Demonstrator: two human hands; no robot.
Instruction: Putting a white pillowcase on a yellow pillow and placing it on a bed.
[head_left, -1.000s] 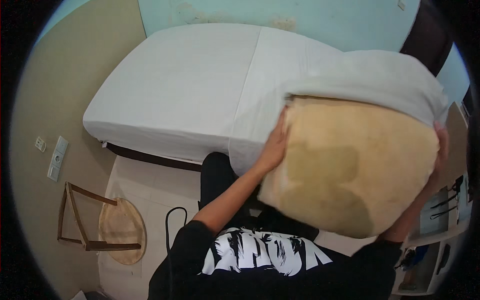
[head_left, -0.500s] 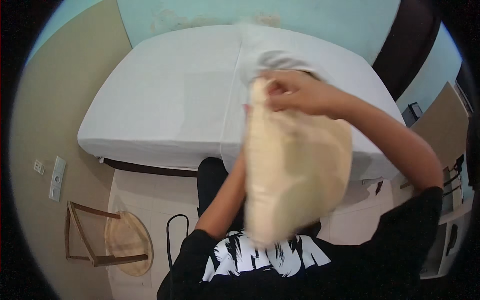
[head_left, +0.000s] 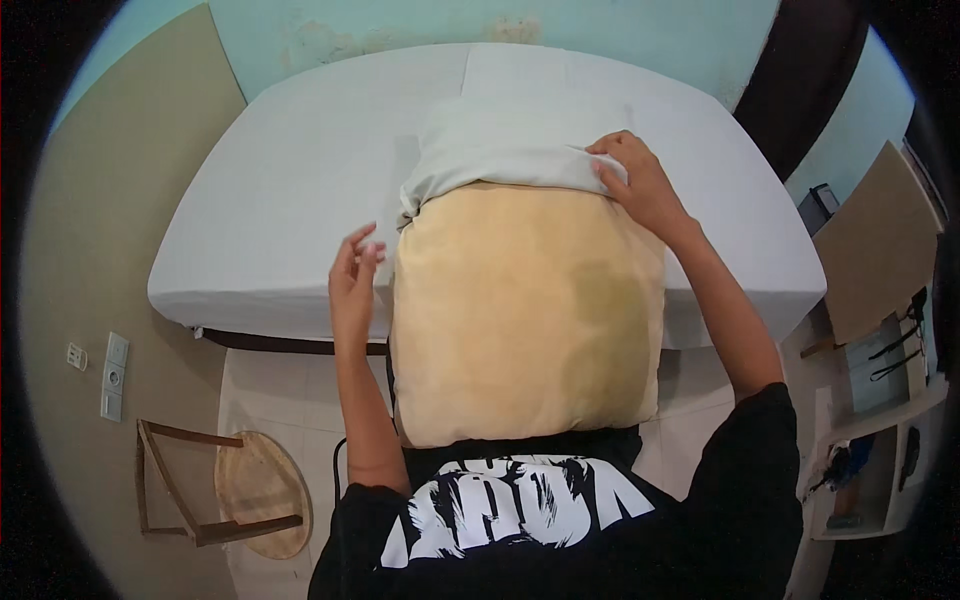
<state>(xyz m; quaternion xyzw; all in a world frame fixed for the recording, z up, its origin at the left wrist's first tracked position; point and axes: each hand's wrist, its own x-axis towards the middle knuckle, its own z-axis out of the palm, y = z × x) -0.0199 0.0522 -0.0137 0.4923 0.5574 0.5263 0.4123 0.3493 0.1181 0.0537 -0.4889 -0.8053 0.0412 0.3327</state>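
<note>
A yellowish, stained pillow [head_left: 500, 310] lies flat in front of me, its near end against my lap and its far end on the bed. A white pillowcase [head_left: 500, 165] covers only the far part of it, the opening's rim running crosswise and bunched at the left corner. At the right corner of that rim, my right hand [head_left: 635, 180] pinches the pillowcase between thumb and fingers. My left hand [head_left: 355, 265] hovers just left of the pillow, open and holding nothing, fingers loosely curved.
The bed [head_left: 290, 190] has a white sheet and stands against a pale green wall. An upturned wooden stool [head_left: 260, 490] rests on the floor at lower left. Shelves [head_left: 870, 480] stand at right. A dark cable [head_left: 339, 465] hangs beside my left arm.
The pillow was upright and blurred by motion; now it lies flat, broad side up. My right hand has moved to the pillowcase rim, and my left hand has come out from behind the pillow.
</note>
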